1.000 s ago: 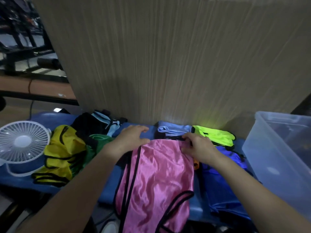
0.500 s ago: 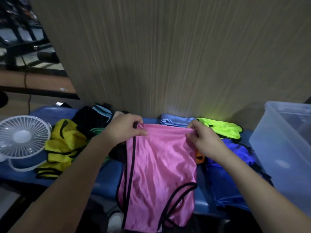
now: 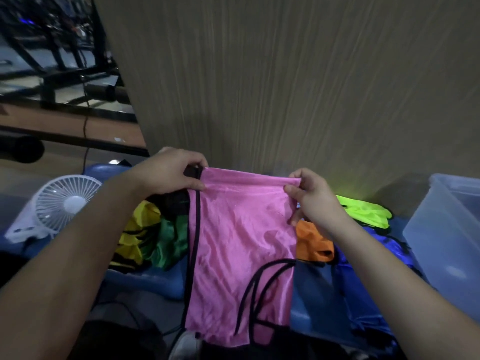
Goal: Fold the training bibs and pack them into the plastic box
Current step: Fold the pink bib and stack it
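Head view:

- The left hand (image 3: 168,172), left of the frame's centre, has its fingers curled and its thumb pressed against them, pinching the upper left corner of the pink bib (image 3: 241,245) where the black trim starts.
- The right hand (image 3: 314,198), right of centre, pinches the upper right corner of the same bib between thumb and bent fingers; the top edge is stretched between the two hands.
- The pink bib hangs down the middle of the frame from that edge, with black trim along its left side and black loops near its lower right. Its lower end runs into a dark area at the bottom of the frame and is hard to make out.
- The plastic box (image 3: 446,229), clear, stands at the right edge of the frame and is cut off there; what is inside cannot be told.
- Behind the hanging bib, on the blue surface (image 3: 155,281), lie a yellow bib (image 3: 137,235) and a green bib (image 3: 171,240) at lower left, partly hidden by the left forearm and the pink cloth.
- An orange bib (image 3: 311,242) shows just below the right wrist, a neon-green bib (image 3: 363,211) lies beyond it, and blue cloth (image 3: 363,281) spreads under the right forearm, mostly covered.
- A white fan (image 3: 62,203) stands at the left.
- The dim upper left shows dark frames, too blurred to identify.
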